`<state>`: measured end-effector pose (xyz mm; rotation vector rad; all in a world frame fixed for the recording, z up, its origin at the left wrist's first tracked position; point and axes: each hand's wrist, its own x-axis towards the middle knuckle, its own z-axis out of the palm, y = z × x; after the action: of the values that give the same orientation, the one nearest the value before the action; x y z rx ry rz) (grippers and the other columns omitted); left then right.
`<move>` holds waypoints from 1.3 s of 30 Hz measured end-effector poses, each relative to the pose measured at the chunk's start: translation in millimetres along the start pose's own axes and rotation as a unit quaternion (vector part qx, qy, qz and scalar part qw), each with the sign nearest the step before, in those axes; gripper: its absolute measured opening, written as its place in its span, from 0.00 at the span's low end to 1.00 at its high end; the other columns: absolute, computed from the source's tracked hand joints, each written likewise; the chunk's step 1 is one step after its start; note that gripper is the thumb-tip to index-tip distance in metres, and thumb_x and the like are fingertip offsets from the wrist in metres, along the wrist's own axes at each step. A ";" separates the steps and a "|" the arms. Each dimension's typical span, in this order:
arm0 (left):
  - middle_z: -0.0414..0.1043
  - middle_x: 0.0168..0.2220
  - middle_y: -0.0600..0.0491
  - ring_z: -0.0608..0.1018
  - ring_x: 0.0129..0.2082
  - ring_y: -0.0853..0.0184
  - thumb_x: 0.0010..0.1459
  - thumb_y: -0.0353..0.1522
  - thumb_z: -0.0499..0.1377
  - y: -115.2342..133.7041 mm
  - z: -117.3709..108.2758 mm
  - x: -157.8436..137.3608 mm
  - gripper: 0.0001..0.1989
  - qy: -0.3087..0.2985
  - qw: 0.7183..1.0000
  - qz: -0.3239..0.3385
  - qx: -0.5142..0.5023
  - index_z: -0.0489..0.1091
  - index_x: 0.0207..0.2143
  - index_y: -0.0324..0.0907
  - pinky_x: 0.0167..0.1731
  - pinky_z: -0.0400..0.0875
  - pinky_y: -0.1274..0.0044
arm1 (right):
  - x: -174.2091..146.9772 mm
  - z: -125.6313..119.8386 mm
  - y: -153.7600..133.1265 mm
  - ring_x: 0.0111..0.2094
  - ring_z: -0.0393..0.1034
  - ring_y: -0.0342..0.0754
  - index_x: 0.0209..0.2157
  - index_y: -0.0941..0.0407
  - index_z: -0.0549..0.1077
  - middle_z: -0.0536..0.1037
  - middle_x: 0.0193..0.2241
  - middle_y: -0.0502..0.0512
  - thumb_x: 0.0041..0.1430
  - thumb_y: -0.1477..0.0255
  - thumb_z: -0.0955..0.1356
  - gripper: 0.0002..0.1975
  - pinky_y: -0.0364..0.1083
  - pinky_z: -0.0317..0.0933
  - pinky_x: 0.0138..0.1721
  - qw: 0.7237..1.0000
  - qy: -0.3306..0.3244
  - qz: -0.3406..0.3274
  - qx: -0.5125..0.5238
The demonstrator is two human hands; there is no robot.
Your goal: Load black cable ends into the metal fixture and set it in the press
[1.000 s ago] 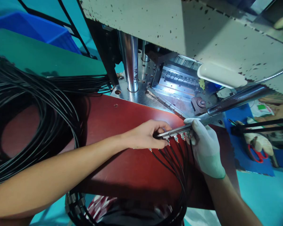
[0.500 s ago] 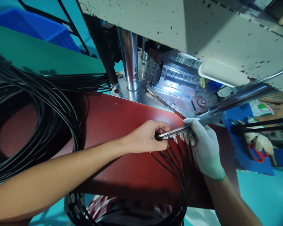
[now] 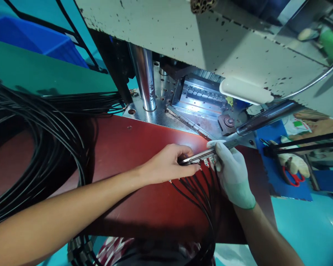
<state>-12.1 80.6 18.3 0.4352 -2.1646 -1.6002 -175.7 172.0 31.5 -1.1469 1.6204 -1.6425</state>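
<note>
My bare left hand is closed around the left end of a narrow metal strip fixture. My right hand, in a white glove, grips the same fixture near its right end. Small metal connectors sit along its lower edge between the hands. From there several black cables hang down and curve toward my lap. The left fingertips hide part of the cable ends. A second slotted metal strip lies on the machine's steel base, just beyond my hands.
A press with steel columns and a lit metal die stands ahead. Large coils of black cable lie at left on the red-brown table. Red-handled scissors and a glove rest at right. A blue bin stands far left.
The whole view has shifted, so the scene sits slightly further left. Both hands keep hold of the strip fixture; my left thumb now stretches further along its lower edge by the connectors.
</note>
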 end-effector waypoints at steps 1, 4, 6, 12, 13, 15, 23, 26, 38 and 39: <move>0.62 0.23 0.58 0.63 0.23 0.76 0.55 0.39 0.59 0.9 1.3 0.4 0.13 0.010 1.000 -0.003 0.012 0.69 0.30 0.36 0.22 0.55 0.82 | 0.2 0.3 0.0 0.18 0.54 0.36 0.34 0.58 0.76 0.62 0.17 0.44 0.59 0.59 0.69 0.15 0.37 0.48 0.19 1.000 -0.001 0.003 0.001; 0.59 0.21 0.59 0.62 0.22 0.76 0.56 0.38 0.58 1.8 4.9 1.0 0.13 0.030 0.999 -0.019 0.041 0.68 0.26 0.36 0.21 0.53 0.82 | 1.7 1.5 -0.1 0.17 0.54 0.36 0.34 0.59 0.76 0.61 0.16 0.43 0.58 0.59 0.69 0.16 0.38 0.49 0.19 1.000 -0.001 0.011 -0.003; 0.59 0.22 0.59 0.63 0.22 0.75 0.56 0.37 0.58 0.7 5.5 0.4 0.11 0.035 0.997 -0.026 0.061 0.67 0.27 0.37 0.22 0.54 0.82 | 3.3 2.4 -0.6 0.16 0.54 0.36 0.32 0.59 0.76 0.60 0.15 0.43 0.57 0.59 0.69 0.16 0.38 0.49 0.19 1.000 0.006 0.022 -0.012; 0.71 0.30 0.55 0.71 0.28 0.71 0.61 0.38 0.56 -2.0 -2.1 -4.1 0.11 0.041 0.986 0.046 0.155 0.67 0.40 0.39 0.29 0.63 0.79 | 7.7 -0.6 -1.4 0.15 0.53 0.36 0.31 0.60 0.74 0.62 0.16 0.44 0.55 0.60 0.68 0.16 0.38 0.46 0.17 0.998 0.010 0.062 0.001; 0.73 0.33 0.53 0.72 0.31 0.70 0.62 0.38 0.55 -1.3 -3.3 -4.3 0.13 0.040 0.981 0.055 0.182 0.68 0.42 0.39 0.32 0.65 0.78 | 9.5 -3.6 -0.4 0.16 0.53 0.36 0.32 0.60 0.73 0.63 0.16 0.44 0.55 0.59 0.68 0.17 0.38 0.46 0.17 0.998 0.000 0.060 0.017; 0.75 0.42 0.49 0.75 0.38 0.66 0.64 0.39 0.53 0.3 -4.6 -3.4 0.15 0.044 0.970 0.060 0.233 0.69 0.48 0.39 0.38 0.68 0.75 | 15.2 -12.4 2.5 0.17 0.54 0.36 0.33 0.61 0.72 0.66 0.18 0.46 0.55 0.56 0.68 0.19 0.38 0.47 0.18 0.997 -0.029 0.051 0.047; 0.73 0.50 0.45 0.75 0.50 0.59 0.66 0.35 0.49 4.6 -4.1 6.5 0.16 0.065 0.915 0.063 0.393 0.67 0.53 0.41 0.50 0.69 0.67 | 28.4 -49.8 -2.0 0.25 0.63 0.41 0.41 0.58 0.74 0.74 0.27 0.51 0.59 0.56 0.65 0.19 0.41 0.56 0.28 0.976 0.060 -0.066 -0.201; 0.73 0.48 0.45 0.76 0.47 0.58 0.67 0.34 0.48 8.2 -0.4 6.6 0.15 0.077 0.888 0.043 0.451 0.68 0.51 0.40 0.47 0.70 0.68 | 12.7 -45.1 -12.4 0.32 0.68 0.44 0.37 0.54 0.76 0.76 0.31 0.51 0.58 0.62 0.67 0.11 0.43 0.57 0.35 0.928 0.069 -0.121 -0.345; 0.72 0.40 0.45 0.68 0.41 0.59 0.67 0.31 0.47 4.5 4.9 4.4 0.14 0.086 0.865 0.078 0.488 0.70 0.46 0.36 0.45 0.68 0.67 | -5.0 -17.1 2.8 0.30 0.67 0.43 0.25 0.53 0.73 0.75 0.31 0.49 0.58 0.66 0.64 0.11 0.45 0.46 0.28 0.832 0.021 -0.118 -0.542; 0.72 0.40 0.45 0.68 0.41 0.60 0.67 0.30 0.47 4.5 4.7 4.3 0.14 0.083 0.867 0.079 0.485 0.70 0.46 0.36 0.45 0.68 0.67 | -5.3 -15.8 3.2 0.29 0.66 0.43 0.24 0.54 0.73 0.75 0.30 0.49 0.57 0.67 0.64 0.11 0.45 0.45 0.27 0.828 0.030 -0.118 -0.548</move>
<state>-18.2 83.8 22.0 0.6144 -2.6296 -0.2548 -187.3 184.1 28.8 -1.8708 2.6524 -0.7407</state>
